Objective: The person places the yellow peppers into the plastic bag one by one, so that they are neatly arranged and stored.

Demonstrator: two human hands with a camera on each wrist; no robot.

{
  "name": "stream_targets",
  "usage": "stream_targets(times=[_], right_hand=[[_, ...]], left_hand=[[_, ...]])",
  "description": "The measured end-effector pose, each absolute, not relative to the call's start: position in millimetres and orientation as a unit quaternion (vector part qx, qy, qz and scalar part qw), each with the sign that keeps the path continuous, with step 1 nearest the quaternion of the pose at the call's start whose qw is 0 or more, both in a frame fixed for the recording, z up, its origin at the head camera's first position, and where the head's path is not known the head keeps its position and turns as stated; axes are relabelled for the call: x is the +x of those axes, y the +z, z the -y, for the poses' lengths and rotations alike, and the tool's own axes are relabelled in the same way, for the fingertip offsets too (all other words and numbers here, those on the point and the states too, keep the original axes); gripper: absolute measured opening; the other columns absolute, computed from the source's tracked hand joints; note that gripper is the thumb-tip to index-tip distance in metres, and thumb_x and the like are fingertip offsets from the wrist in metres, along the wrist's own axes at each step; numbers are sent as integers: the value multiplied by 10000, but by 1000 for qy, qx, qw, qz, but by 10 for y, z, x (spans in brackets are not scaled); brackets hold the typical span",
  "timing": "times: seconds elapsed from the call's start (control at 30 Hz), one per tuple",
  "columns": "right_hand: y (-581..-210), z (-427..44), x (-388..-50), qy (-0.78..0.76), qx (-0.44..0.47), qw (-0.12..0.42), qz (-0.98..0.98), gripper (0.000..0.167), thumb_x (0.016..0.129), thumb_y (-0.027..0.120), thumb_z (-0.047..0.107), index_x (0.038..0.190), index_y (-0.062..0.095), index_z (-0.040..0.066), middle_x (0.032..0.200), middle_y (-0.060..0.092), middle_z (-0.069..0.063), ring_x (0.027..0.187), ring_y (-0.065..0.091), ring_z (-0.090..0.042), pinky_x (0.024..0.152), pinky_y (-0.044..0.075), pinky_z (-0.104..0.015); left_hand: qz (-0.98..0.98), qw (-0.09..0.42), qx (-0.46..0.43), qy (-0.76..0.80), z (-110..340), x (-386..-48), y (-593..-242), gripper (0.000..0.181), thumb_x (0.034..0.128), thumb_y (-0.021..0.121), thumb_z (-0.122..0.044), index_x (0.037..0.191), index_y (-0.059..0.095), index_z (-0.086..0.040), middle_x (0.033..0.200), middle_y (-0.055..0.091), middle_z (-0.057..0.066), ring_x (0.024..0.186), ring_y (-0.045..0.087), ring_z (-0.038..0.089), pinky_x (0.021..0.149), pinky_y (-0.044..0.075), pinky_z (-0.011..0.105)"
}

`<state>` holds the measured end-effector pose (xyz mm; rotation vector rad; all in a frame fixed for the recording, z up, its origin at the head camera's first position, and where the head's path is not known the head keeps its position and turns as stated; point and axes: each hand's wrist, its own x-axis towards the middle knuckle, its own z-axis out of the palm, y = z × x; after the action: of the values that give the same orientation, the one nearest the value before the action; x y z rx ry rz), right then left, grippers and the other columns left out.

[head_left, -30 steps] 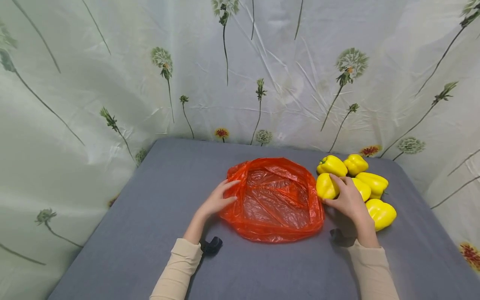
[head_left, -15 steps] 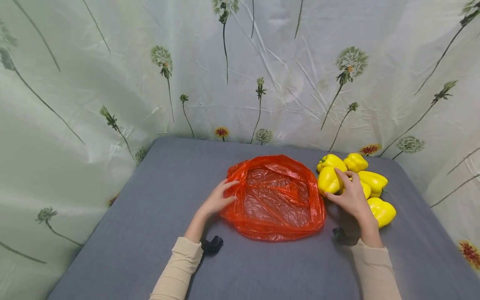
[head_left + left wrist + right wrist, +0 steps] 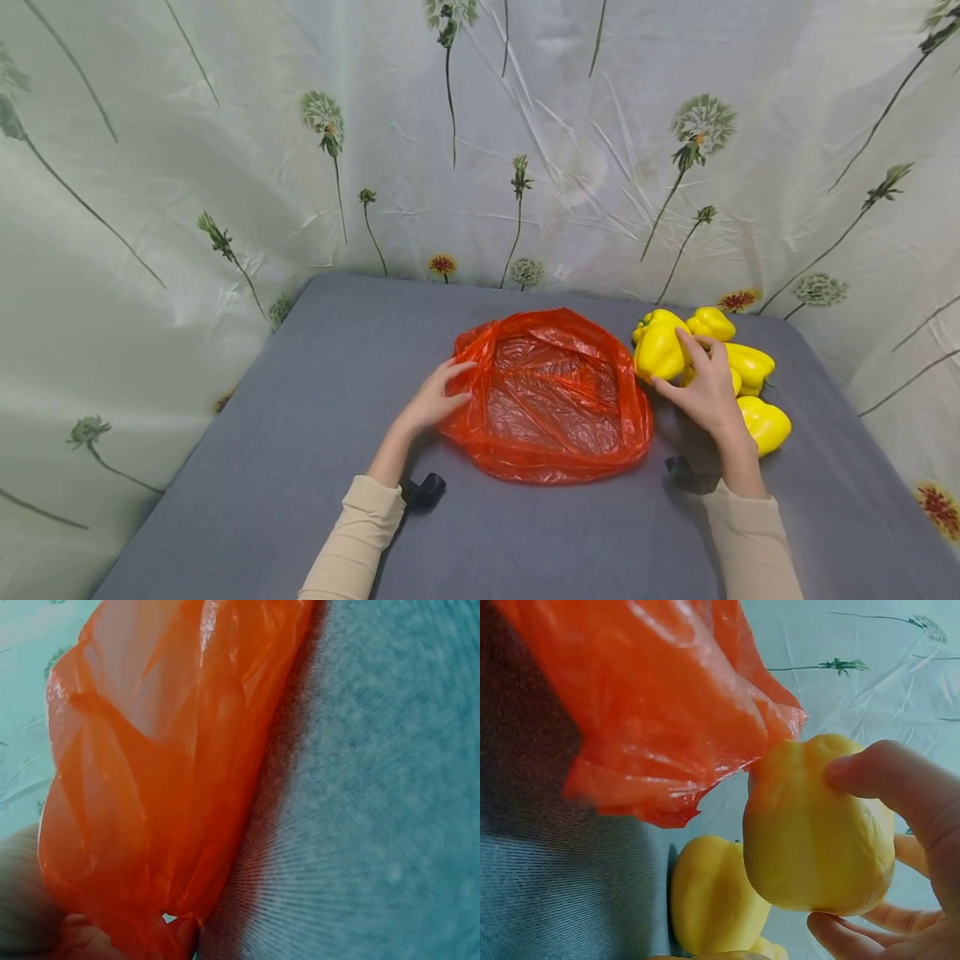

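Observation:
A red plastic bag [image 3: 547,467] lies with its mouth spread wide, facing up. At its left rim my left hand [image 3: 438,398] holds the plastic, thumb and fingers apart over the edge; in the left wrist view the bag [image 3: 150,802] gathers toward the hand and hides most of the fingers. My right hand [image 3: 705,387] grips a yellow bell pepper [image 3: 660,354] between thumb and fingers, just beyond the bag's right rim. Seen from the right wrist, this pepper [image 3: 817,832] is raised above another pepper [image 3: 716,896], close to the bag's edge.
Several more yellow bell peppers [image 3: 763,425] lie in a group to the right of the bag, partly behind my right hand. Grey cloth covers the table [image 3: 555,542]. A flower-print curtain [image 3: 570,150] hangs along the back and sides.
My right hand has lifted the yellow bell pepper up from the group, shifting slightly away from me. The bag's right rim has shifted slightly outward. My left hand stays in place.

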<state>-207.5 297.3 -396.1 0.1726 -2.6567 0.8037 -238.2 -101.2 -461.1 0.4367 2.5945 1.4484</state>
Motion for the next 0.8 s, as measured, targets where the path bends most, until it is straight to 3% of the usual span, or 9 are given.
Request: stream_targets(times=[0.4, 0.67, 0.8], right_hand=[[-3902, -2935, -2042, 300, 60, 237, 922, 815, 671, 777, 74, 1392, 402, 15, 1287, 322, -317, 1161, 328, -462, 871, 330, -610], [-3890, -2884, -2043, 308, 84, 250, 914, 834, 654, 786, 48, 1397, 409, 34, 1281, 346, -289, 1151, 350, -409, 813, 341, -464], [-3873, -2815, -2033, 312, 99, 249, 912, 837, 658, 790, 42, 1403, 408, 47, 1279, 344, -285, 1112, 374, -391, 776, 322, -288]], left_hand=[[-865, 60, 149, 476, 993, -2371, -4607, 501, 880, 597, -106, 1366, 479, -111, 1520, 271, 222, 1393, 281, 423, 1105, 285, 591], [-860, 59, 155, 483, 991, -2369, -4601, 495, 882, 593, -98, 1364, 479, -97, 1514, 279, 228, 1388, 286, 428, 1105, 283, 593], [-859, 59, 156, 485, 1003, -2378, -4619, 500, 880, 595, -102, 1366, 478, -102, 1514, 282, 221, 1394, 280, 421, 1104, 289, 590]])
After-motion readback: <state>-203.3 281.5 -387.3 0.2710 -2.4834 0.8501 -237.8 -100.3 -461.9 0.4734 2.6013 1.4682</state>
